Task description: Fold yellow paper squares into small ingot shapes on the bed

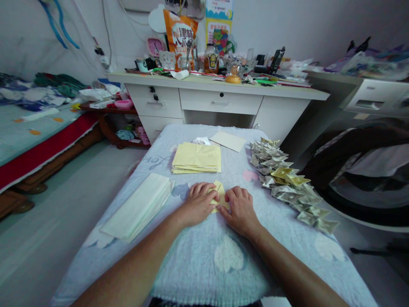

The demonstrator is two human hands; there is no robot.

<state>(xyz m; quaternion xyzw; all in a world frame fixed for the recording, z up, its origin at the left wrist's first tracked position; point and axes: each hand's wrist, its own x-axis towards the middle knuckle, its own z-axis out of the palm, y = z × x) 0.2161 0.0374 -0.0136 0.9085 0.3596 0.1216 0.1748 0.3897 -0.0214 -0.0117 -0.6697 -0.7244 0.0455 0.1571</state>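
Note:
A small piece of folded yellow paper [218, 186] lies on the cloth-covered table between my two hands. My left hand [200, 204] presses on its left side, with the fingers curled and the thumb over the paper. From the right, my right hand [241, 209] pinches the paper's edge, its thumb reaching the lower part. Both hands cover parts of the paper. Just beyond is a stack of yellow paper sheets [196, 157]. To the left rests a stack of long, pale folded paper [137, 207]. Several folded paper pieces [284, 181], grey and gold, form a long row on the right.
The table [191, 264] has a blue patterned cloth. A pale card [227, 141] and crumpled white tissue [201, 140] lie at its far end. Behind stands a white desk [220, 102] loaded with clutter, with a washing machine [367, 170] at right and a bed [35, 136] at left.

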